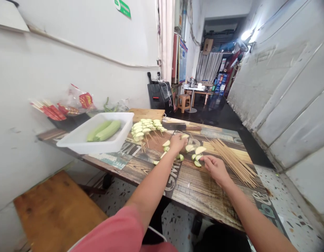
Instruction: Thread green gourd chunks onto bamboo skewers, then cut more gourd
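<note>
My left hand [178, 142] is closed over the table's middle, with a pale zucchini slice [185, 136] at its fingertips. Pinched at the edge of a small group of slices, my right hand [215, 168] has its fingertips on a green-rimmed zucchini slice [198, 158]. Between the hands lie more loose slices [189, 148]. Skewered zucchini slices [143, 127] are piled left of my left hand, their sticks pointing toward me. Bare bamboo skewers [234, 162] lie in a spread bundle to the right of my right hand.
A white plastic tub [72, 143] holds whole zucchini [108, 131] at the table's left. Behind the piled skewers are a wooden board [148, 113] and a knife [192, 128]. Bagged packets [84, 99] stand against the wall. A wooden stool [56, 213] is below left.
</note>
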The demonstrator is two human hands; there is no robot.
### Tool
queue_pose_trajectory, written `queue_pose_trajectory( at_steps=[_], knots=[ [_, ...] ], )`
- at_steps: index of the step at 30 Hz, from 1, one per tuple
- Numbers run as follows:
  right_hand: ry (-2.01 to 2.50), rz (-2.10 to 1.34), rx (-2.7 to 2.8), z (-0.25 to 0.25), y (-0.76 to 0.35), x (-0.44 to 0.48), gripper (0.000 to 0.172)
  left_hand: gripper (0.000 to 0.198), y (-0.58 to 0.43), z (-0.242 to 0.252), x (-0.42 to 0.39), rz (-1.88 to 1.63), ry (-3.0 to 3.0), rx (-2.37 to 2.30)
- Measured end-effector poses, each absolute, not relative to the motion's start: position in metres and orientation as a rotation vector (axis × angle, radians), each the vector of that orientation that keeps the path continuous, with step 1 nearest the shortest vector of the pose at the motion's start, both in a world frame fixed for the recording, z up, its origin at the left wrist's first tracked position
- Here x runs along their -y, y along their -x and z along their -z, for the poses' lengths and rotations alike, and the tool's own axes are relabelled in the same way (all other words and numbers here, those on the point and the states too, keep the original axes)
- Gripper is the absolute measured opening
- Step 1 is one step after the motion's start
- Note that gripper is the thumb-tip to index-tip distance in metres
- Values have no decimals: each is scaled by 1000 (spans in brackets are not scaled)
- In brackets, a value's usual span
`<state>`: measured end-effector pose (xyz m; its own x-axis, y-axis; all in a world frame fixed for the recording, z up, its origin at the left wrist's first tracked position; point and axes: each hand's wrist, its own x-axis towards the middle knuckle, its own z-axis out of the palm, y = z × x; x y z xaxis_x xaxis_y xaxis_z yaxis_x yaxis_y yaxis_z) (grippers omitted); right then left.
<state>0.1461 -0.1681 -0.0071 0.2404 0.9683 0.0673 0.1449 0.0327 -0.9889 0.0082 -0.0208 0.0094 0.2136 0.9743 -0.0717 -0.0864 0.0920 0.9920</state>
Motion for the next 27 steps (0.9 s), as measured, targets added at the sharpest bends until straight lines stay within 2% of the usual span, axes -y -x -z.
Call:
queue_pose_trajectory(
  at_steps=[2, 5, 13, 27],
  knots=[
    [1358, -961, 1203, 5, -143, 171, 39, 4, -10, -12, 20, -1056, -935, -862],
    [1349, -999, 1249, 3, -140, 173, 43, 8, -9, -14, 18, -1039, -725, -706],
    [1398, -1015, 1243, -2, -138, 176, 49, 10, -3, -13, 7, -1038, -412, -640],
    [1447, -1040, 1240, 0, -136, 176, 52, 6, -5, -14, 5, -1116, -365, -693]
  ],
)
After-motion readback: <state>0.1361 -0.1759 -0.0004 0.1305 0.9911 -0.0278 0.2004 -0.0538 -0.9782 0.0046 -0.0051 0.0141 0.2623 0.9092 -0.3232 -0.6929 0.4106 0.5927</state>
